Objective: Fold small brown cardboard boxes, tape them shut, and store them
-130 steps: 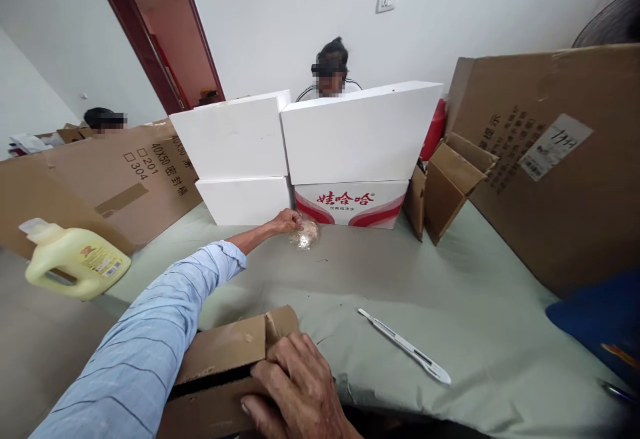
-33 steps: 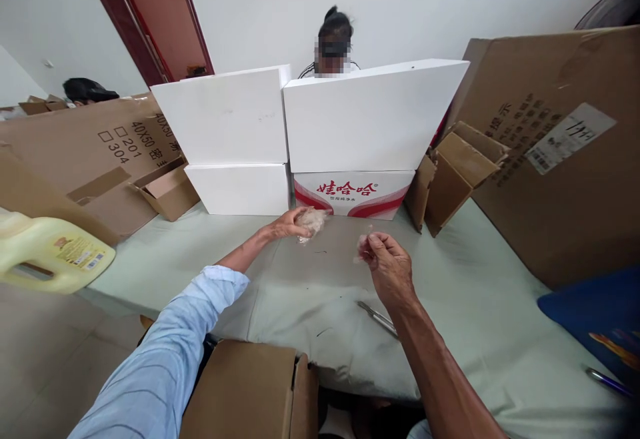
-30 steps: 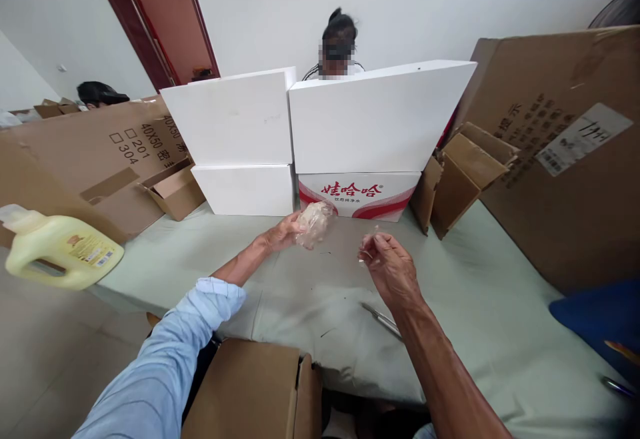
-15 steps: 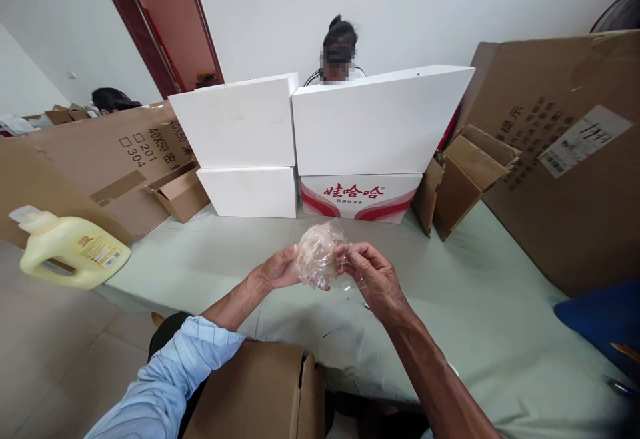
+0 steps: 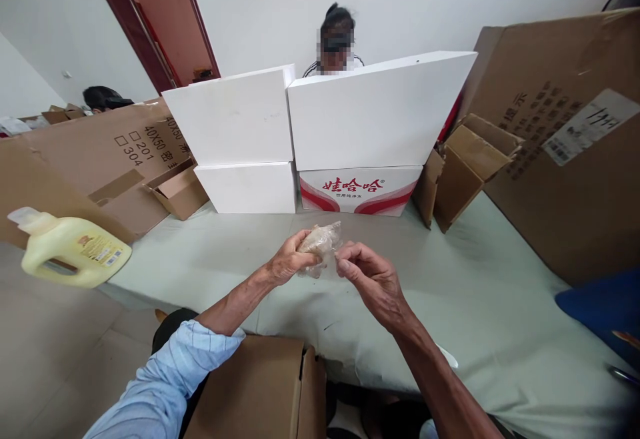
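Note:
A crumpled clear plastic bag [image 5: 320, 247] is held above the green-covered table, in front of the printed box. My left hand [image 5: 290, 259] is closed around its left side, with the thumb lying across the lower front. My right hand [image 5: 367, 275] is at the bag's right edge, fingers curled and thumb and fingertips pinched together on the thin plastic. Whatever may be inside the bag cannot be made out.
White boxes [image 5: 230, 119] are stacked at the back, one printed box [image 5: 360, 190] among them. Small open cartons [image 5: 470, 165] and a large carton [image 5: 565, 159] stand right. A yellow jug [image 5: 75, 252] is left, a brown box [image 5: 250, 385] below. A person [image 5: 337, 39] sits opposite.
The plastic has been squeezed into a smaller bundle. My left hand has turned and now wraps over it, while the right fingers stay at its right edge. The view has tipped slightly.

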`<state>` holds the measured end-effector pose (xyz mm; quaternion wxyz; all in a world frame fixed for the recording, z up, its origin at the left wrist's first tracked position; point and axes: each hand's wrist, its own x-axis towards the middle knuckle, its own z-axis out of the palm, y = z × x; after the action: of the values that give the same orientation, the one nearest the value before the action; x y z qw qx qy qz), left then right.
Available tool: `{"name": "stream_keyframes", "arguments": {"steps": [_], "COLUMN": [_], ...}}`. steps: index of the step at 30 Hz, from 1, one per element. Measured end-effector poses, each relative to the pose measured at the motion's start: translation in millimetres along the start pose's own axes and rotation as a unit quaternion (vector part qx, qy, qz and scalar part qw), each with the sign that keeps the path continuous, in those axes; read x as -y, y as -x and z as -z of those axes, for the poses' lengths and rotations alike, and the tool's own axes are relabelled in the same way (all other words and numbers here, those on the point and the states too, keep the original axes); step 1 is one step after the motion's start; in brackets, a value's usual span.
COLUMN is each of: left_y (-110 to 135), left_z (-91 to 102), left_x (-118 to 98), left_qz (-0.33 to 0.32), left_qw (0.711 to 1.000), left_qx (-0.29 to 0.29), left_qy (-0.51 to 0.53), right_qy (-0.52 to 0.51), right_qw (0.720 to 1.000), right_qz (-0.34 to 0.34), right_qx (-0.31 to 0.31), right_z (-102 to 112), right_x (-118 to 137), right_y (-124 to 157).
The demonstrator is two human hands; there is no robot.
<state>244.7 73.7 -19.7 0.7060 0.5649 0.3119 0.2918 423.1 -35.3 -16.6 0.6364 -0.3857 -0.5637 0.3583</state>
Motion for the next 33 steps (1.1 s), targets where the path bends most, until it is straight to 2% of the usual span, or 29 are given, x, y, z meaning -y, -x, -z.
{"name": "stream_keyframes", "arguments": {"steps": [4,12,19,24,29,33], "left_y": [5,16,19,20,20,20], "left_z": [-7.4,-17.4,-15.9,-9.8,-3.5,-8.7], "left_x": [-5,-16,-17,-16,-6,4], "left_qz": [-0.008,0.013,0.021,0.026,-0.011,-0.013], "left_qw": [0.999,0.997,0.994,0.988,0.985,0.992], "left_qx": [0.009,0.038,0.060,0.114,0.149,0.109], "left_qy": [-0.048,-0.064,-0.091,-0.105,-0.085,-0.060], "right_qy": [0.068,0.126,0.177,0.208,0.213,0.218], "right_qw": [0.998,0.991,0.981,0.972,0.970,0.969], "right_qz": [0.014,0.050,0.074,0.098,0.104,0.088], "right_qx": [0.007,0.015,0.034,0.042,0.053,0.071], "right_z": [-6,-4,0,3,6,6], "right_x": [3,5,4,2,5,6], "right_y": [4,2,2,2,2,3]}}
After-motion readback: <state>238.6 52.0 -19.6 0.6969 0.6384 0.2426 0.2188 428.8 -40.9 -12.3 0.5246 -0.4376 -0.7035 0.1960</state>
